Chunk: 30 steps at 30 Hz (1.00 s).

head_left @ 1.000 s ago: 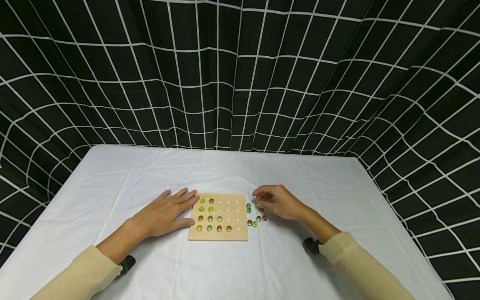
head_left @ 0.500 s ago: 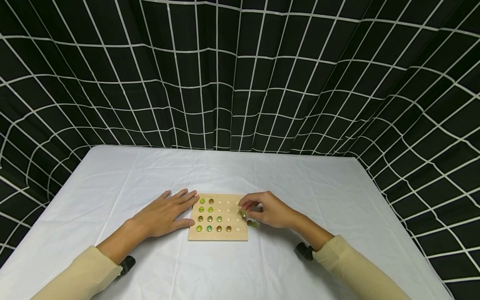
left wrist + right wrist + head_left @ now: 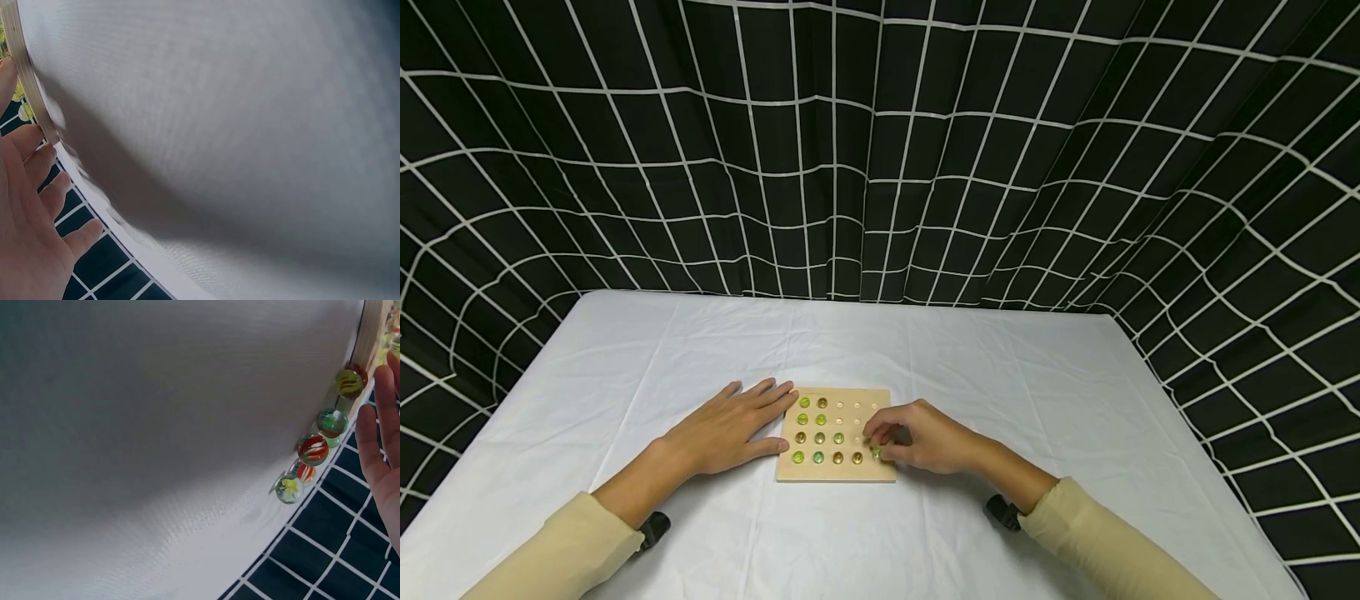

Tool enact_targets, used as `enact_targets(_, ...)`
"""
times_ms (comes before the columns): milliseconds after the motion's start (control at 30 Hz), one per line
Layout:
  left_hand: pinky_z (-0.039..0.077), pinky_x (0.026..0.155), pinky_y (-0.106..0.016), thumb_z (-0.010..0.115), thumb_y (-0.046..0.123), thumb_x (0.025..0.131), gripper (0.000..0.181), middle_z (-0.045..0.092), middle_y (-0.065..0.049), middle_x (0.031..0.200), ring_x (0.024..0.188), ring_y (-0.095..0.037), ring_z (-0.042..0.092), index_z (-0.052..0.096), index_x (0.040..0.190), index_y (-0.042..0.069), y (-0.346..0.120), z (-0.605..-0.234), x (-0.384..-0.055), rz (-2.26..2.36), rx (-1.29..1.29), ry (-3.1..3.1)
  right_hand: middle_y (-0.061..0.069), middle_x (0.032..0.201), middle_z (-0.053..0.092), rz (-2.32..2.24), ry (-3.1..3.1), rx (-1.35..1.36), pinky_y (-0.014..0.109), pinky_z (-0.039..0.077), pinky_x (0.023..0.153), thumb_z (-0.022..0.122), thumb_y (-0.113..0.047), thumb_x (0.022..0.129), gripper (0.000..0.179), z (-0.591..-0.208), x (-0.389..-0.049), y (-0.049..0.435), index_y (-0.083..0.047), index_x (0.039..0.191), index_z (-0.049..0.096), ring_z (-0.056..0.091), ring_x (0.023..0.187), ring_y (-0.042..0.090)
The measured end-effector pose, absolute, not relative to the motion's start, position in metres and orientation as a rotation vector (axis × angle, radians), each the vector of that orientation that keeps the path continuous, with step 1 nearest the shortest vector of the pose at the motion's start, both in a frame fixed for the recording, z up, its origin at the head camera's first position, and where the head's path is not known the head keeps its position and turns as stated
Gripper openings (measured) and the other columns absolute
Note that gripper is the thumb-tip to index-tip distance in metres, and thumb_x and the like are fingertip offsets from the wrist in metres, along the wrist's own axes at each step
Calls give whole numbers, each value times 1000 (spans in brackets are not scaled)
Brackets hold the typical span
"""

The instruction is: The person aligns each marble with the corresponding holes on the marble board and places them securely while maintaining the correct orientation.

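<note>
A light wooden board [image 3: 835,474] with rows of small holes lies on the table. Glass marbles in green, yellow-green and amber sit in the holes of its left columns and along most of the near row. My left hand [image 3: 726,429] rests flat at the board's left edge, fingers spread, fingertips and thumb touching it. Over the near right corner, my right hand [image 3: 931,440] pinches a green marble [image 3: 876,452] between thumb and fingers, at the last hole of the near row. Whether the marble touches the hole cannot be told.
Loose marbles lie on the cloth right of the board, hidden by the right hand in the head view. The right wrist view shows a yellow-green marble [image 3: 349,384], a red-striped marble [image 3: 313,450] and others. A black curtain [image 3: 865,167] with white grid lines surrounds the white-covered table [image 3: 700,333].
My right hand has brought a green marble from the loose group leftward and nearer, onto the board's near right corner. The left hand has stayed in place.
</note>
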State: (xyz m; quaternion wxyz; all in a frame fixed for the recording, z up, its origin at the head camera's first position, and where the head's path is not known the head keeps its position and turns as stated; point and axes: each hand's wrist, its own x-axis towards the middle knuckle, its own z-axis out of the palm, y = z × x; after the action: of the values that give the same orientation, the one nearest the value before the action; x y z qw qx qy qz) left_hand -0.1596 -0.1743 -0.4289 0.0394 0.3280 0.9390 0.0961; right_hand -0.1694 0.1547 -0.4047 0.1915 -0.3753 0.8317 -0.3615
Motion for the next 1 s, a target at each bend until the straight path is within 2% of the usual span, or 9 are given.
enact_targets(433, 25, 113, -65, 46, 58, 100, 72, 34, -6, 160, 146, -33, 32, 36, 156, 14, -174, -429, -159, 291, 1007, 2877, -5, 96, 71, -958, 2360, -1103, 26, 56, 81, 73, 3, 87, 26, -410, -167, 155, -8, 110, 71, 64, 89, 4)
enact_targets(833, 24, 114, -64, 48, 58, 100, 73, 33, -5, 160, 146, -31, 31, 34, 157, 15, -174, -430, -161, 270, 1007, 2886, 4, 101, 74, -1048, 2474, -1028, 47, 53, 89, 73, 2, 88, 28, -394, -185, 182, -2, 116, 68, 68, 96, 19)
enact_targets(1000, 24, 114, -64, 49, 58, 99, 73, 33, -5, 160, 146, -32, 31, 34, 156, 15, -174, -431, -161, 276, 1005, 2883, 4, 101, 74, -1058, 2534, -995, 46, 52, 89, 73, 0, 87, 30, -395, -193, 198, -2, 117, 68, 68, 97, 19)
